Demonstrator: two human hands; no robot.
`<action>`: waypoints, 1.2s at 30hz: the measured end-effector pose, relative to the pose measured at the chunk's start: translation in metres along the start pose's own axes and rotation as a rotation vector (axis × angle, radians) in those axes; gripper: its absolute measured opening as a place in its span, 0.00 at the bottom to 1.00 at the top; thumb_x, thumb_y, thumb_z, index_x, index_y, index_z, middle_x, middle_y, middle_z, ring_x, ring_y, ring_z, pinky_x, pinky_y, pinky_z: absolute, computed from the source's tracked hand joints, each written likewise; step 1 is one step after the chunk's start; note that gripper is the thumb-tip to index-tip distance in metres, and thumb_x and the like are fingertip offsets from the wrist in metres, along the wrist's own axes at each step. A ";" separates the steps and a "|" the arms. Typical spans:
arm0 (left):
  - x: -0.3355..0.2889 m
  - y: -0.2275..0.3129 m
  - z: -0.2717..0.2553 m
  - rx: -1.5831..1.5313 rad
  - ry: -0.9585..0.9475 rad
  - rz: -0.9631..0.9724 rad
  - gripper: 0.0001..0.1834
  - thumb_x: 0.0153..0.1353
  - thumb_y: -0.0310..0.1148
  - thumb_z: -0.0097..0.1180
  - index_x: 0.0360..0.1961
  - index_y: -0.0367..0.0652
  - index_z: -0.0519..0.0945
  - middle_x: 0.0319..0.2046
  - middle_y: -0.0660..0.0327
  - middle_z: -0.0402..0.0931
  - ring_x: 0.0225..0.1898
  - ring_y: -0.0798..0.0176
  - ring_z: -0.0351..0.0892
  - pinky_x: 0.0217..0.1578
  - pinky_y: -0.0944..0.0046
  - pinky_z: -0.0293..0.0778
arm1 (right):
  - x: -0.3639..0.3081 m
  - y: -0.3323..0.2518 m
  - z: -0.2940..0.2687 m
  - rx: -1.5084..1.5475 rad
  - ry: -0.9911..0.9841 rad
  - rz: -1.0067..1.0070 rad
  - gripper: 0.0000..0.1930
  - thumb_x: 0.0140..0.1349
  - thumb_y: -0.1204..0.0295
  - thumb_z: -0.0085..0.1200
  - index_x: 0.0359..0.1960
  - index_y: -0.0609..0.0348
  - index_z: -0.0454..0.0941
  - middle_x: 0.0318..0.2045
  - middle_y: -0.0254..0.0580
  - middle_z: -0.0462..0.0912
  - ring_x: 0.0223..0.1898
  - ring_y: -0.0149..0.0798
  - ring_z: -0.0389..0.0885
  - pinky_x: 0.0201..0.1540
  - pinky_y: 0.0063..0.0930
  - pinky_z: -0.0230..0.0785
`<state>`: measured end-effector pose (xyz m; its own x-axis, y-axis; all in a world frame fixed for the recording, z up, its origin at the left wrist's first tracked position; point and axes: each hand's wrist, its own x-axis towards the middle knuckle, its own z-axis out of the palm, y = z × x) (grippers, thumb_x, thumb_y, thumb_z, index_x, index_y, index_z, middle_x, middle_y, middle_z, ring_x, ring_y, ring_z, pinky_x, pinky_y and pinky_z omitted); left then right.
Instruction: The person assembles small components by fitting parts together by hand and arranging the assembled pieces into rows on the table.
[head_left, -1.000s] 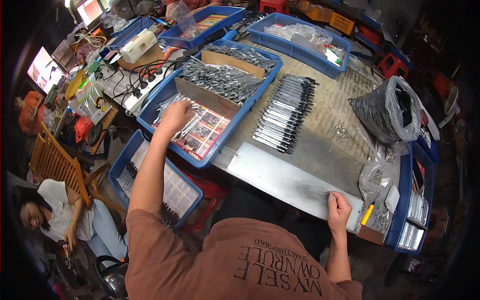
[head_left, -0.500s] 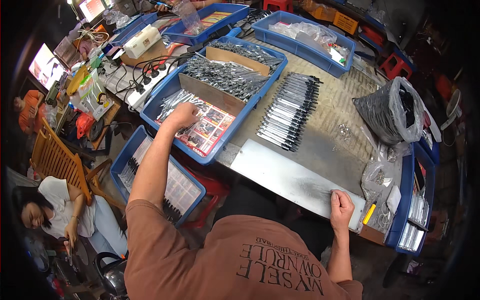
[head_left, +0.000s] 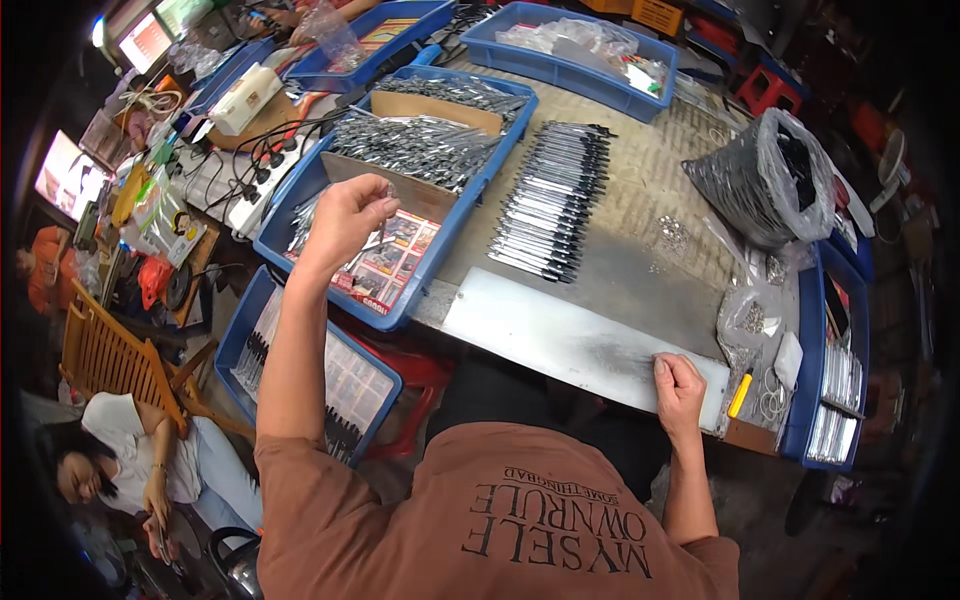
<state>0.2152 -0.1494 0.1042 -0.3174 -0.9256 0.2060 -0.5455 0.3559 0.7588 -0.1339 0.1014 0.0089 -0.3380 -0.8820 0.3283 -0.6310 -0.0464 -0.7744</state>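
Raised since the earlier frame, the left hand stands over the near compartment of the divided blue tray, thumb and fingers pinching a slim silvery rod. Right hand: curled at the right end of the metal plate along the near edge of the tabletop; whether it grips anything cannot be told. 1 row of silver-and-black pens lies beside the tray's right edge.

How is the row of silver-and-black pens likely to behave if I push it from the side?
The row of pens would probably skew or spread, since it lies on the tabletop with no tray or band visible around it. Individual pens may roll, given their slim, seemingly round shape. Their shiny barrels also suggest a somewhat slippery surface.
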 end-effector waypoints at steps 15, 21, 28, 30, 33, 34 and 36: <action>-0.059 0.093 0.152 -1.050 -0.457 -0.198 0.06 0.55 0.29 0.57 0.32 0.39 0.74 0.24 0.57 0.77 0.18 0.75 0.70 0.19 0.78 0.66 | 0.012 -0.057 0.013 0.362 -0.234 0.035 0.07 0.56 0.73 0.52 0.31 0.66 0.75 0.24 0.43 0.76 0.26 0.38 0.74 0.30 0.26 0.66; -0.090 0.105 0.192 -1.175 -0.451 -0.265 0.06 0.56 0.27 0.56 0.33 0.37 0.74 0.26 0.56 0.76 0.20 0.72 0.70 0.20 0.75 0.66 | 0.006 -0.051 0.011 0.408 -0.325 0.014 0.10 0.57 0.69 0.53 0.26 0.65 0.73 0.21 0.42 0.73 0.24 0.39 0.72 0.29 0.30 0.64; -0.102 0.109 0.209 -1.081 -0.498 -0.279 0.09 0.55 0.30 0.58 0.32 0.36 0.75 0.26 0.59 0.75 0.19 0.71 0.69 0.21 0.75 0.68 | -0.008 -0.045 0.001 0.322 -0.196 0.033 0.11 0.56 0.69 0.51 0.21 0.63 0.71 0.17 0.43 0.72 0.21 0.43 0.72 0.25 0.33 0.63; -0.100 0.110 0.212 -1.079 -0.528 -0.247 0.07 0.55 0.29 0.57 0.31 0.36 0.75 0.25 0.59 0.75 0.20 0.71 0.70 0.21 0.75 0.68 | -0.012 -0.040 0.001 0.295 -0.178 0.037 0.09 0.56 0.68 0.52 0.24 0.62 0.73 0.19 0.44 0.74 0.23 0.45 0.75 0.27 0.34 0.65; -0.096 0.113 0.211 -1.055 -0.488 -0.230 0.04 0.56 0.27 0.56 0.29 0.37 0.74 0.25 0.59 0.75 0.22 0.71 0.73 0.20 0.75 0.69 | -0.014 -0.030 -0.011 0.242 -0.075 -0.020 0.09 0.55 0.68 0.53 0.28 0.62 0.75 0.23 0.46 0.75 0.26 0.46 0.76 0.29 0.35 0.67; -0.094 0.115 0.209 -1.053 -0.463 -0.232 0.04 0.57 0.27 0.54 0.29 0.39 0.73 0.25 0.59 0.74 0.21 0.71 0.72 0.19 0.75 0.69 | -0.012 -0.023 -0.020 0.182 0.004 -0.068 0.09 0.55 0.68 0.53 0.29 0.62 0.76 0.24 0.46 0.75 0.26 0.46 0.76 0.29 0.34 0.67; -0.089 0.109 0.203 -1.008 -0.411 -0.267 0.03 0.57 0.27 0.54 0.29 0.39 0.73 0.24 0.59 0.74 0.20 0.72 0.71 0.19 0.75 0.68 | -0.003 -0.011 -0.057 0.031 0.099 -0.050 0.09 0.55 0.69 0.54 0.32 0.61 0.76 0.27 0.48 0.77 0.29 0.45 0.76 0.32 0.32 0.68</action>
<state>0.0265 -0.0017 0.0425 -0.6179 -0.7776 -0.1162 0.1839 -0.2866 0.9402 -0.1662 0.1318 0.0471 -0.3751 -0.8274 0.4179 -0.6278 -0.1049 -0.7713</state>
